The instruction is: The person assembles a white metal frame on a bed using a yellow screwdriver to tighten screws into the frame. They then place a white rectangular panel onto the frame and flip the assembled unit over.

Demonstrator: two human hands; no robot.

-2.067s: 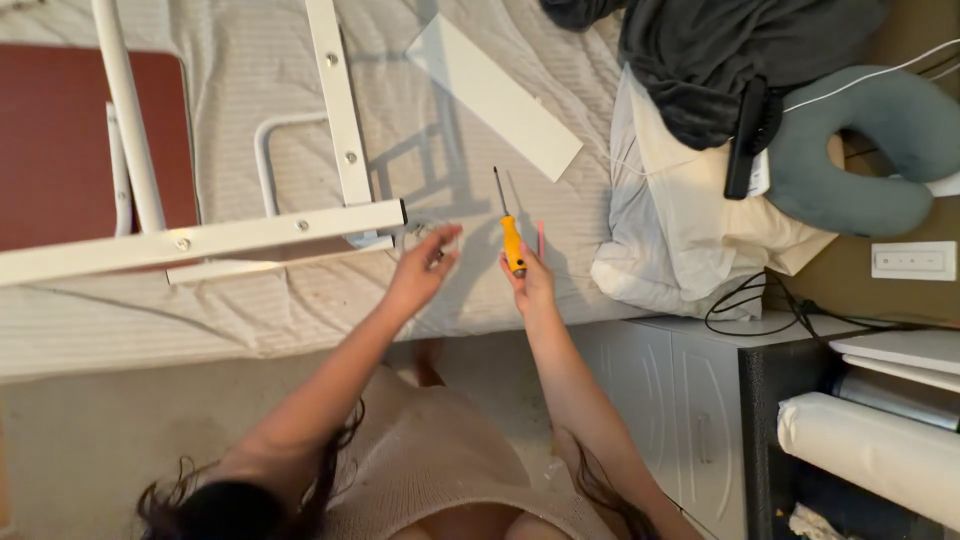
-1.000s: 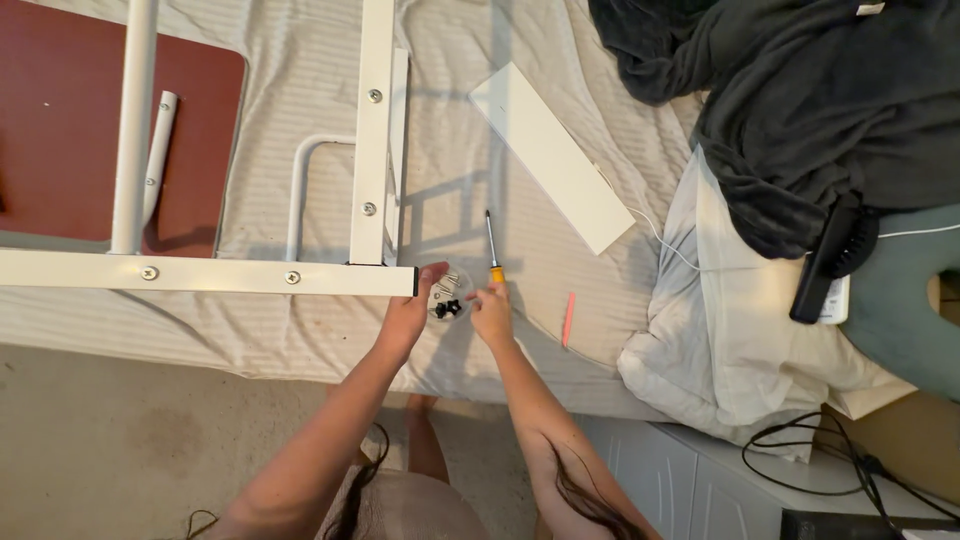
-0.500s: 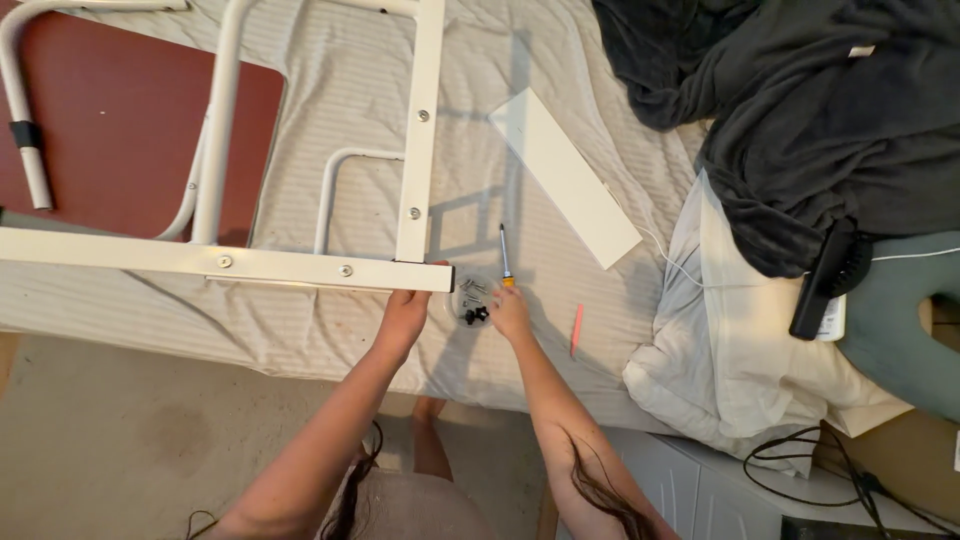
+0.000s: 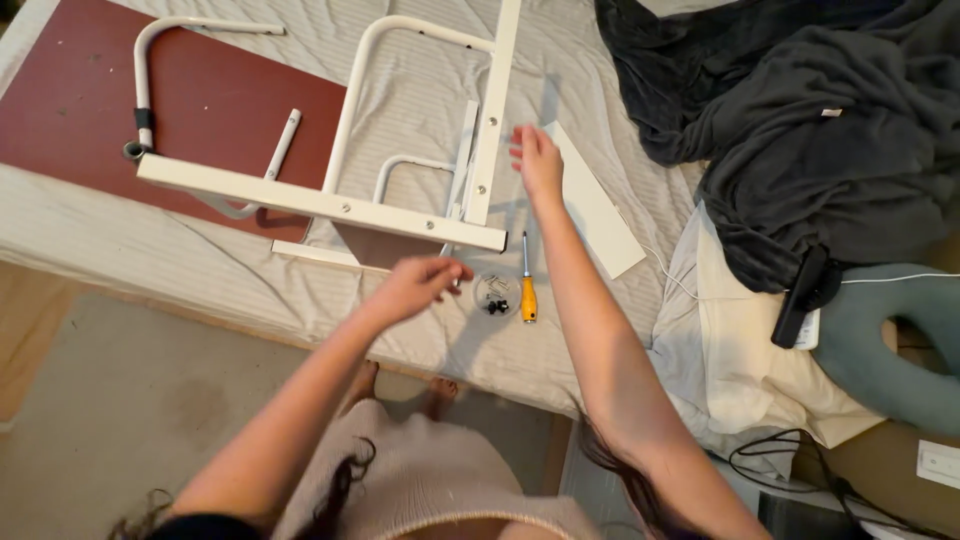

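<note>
Head camera, looking down: the left hand (image 4: 415, 283) hovers with fingers curled loosely together, thumb meeting fingertips; whether it pinches anything cannot be told. It sits just below the white frame (image 4: 330, 205), just left of one small clear bag of dark screws (image 4: 496, 295). The right hand (image 4: 537, 158) is spread open, reaching up beside the frame's upright bar, touching nothing clearly. One yellow-handled screwdriver (image 4: 527, 285) lies right of the bag; one white panel (image 4: 597, 200) lies right of the frame. Half a second ago both hands were at the bag; the right hand has since risen away from the screwdriver.
</note>
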